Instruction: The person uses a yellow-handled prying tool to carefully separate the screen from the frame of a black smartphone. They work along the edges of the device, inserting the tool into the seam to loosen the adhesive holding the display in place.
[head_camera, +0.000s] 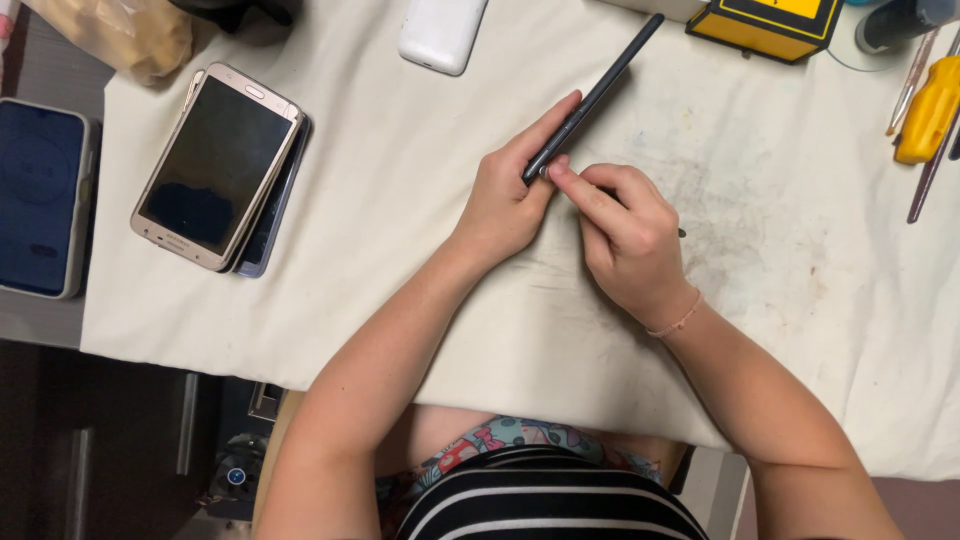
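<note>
Both hands meet at the middle of a cloth-covered bench (400, 300), working on one thin dark stylus pen (594, 96). Left hand (510, 195): its grip is closed around the near end of the pen, fingers wrapped along the shaft, so the pen slants up and away toward the far right, its far end lifted clear over the cloth. Right hand (625, 235): thumb and forefinger are pinched together on the pen's near tip, right where the left hand holds it; whether something small sits between those fingertips cannot be made out. A thin pink bracelet (680, 322) circles the right wrist.

On the left of the cloth lie two phones stacked one on the other, the upper one gold-coloured (215, 165) with a dark screen. Farther left, off the cloth, a phone in a pale case (40, 200) lies face up. A white phone-sized object (440, 32) rests at the far edge. At the far right sit a yellow and black box (770, 22) and a yellow-handled tool (930, 110) among thin metal tools.
</note>
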